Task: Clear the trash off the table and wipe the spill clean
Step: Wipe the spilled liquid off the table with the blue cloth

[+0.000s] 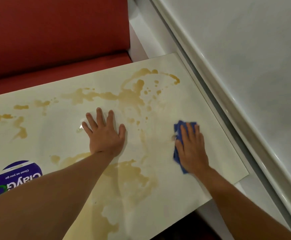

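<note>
Pressing my right hand (191, 148) flat on the blue cloth (178, 154) — fingers straight — while my left hand (104, 134) rests splayed on the table (210, 135) amid the tan spill (129, 97).

A glossy cream-white rectangular worktop (202, 108) carries a wide tan liquid spill (129, 97), splashed in puddles and streaks from far edge to near edge. A round purple printed sticker (18, 177) sits at its near left. A crumpled blue cloth (177, 153) lies flat toward the right side, beside the streaks.
</note>
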